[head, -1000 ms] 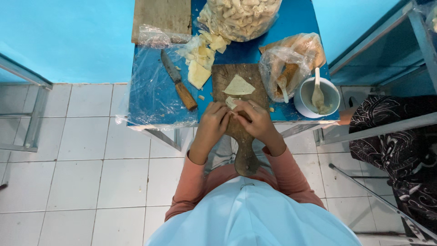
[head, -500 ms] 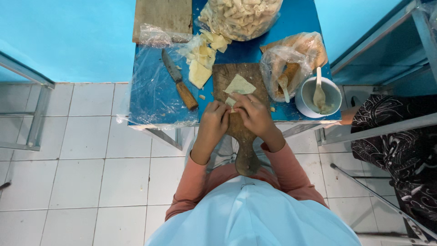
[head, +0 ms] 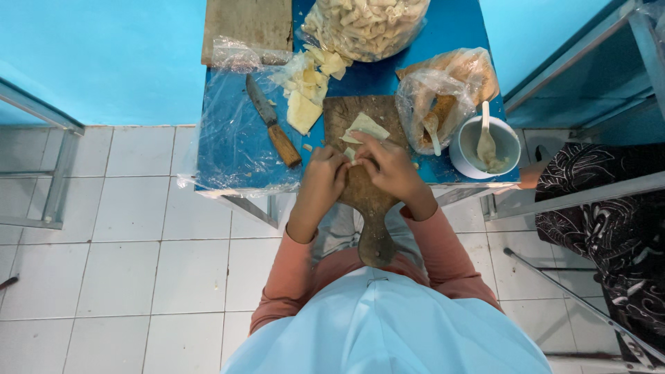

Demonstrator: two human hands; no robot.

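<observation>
Hands met over the near half of a wooden board (head: 364, 187). The left hand (head: 323, 179) and right hand (head: 389, 166) were curled, fingertips pinched together on a small pale wrapper (head: 350, 154) at the board's middle. It looked thin, soft and easily torn, best held lightly by its edges. At 12 o'clock from the hands lay a flat wrapper sheet (head: 366, 127). At 10 o'clock a knife (head: 272, 129) rested on clear plastic beside a wrapper pile (head: 307, 90). At 12 o'clock, farther off, sat a bag of folded pieces (head: 364, 24). At 2 o'clock stood a bowl (head: 509, 142) holding a spoon (head: 485, 138).
</observation>
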